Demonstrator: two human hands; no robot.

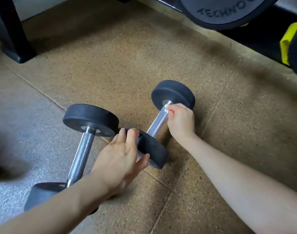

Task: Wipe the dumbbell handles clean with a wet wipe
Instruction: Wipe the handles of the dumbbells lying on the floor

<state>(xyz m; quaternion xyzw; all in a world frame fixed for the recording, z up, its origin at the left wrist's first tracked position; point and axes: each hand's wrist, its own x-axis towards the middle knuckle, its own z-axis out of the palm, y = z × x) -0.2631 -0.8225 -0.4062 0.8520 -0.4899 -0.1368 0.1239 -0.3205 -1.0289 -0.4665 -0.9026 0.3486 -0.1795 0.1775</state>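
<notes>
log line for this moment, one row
step: wiping | right hand: pinches wet wipe on right dumbbell handle, far end | left hand: grips near head | left dumbbell: untouched

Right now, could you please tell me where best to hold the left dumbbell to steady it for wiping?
Probably its far head, clasped over the rim from above: it lies clear, keeps the knurled handle free, and the near head sits under the left forearm.

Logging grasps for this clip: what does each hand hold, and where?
The right hand pinches the wet wipe against the far end of the dumbbell handle; the left hand grips that dumbbell's near head by its rim.
</notes>
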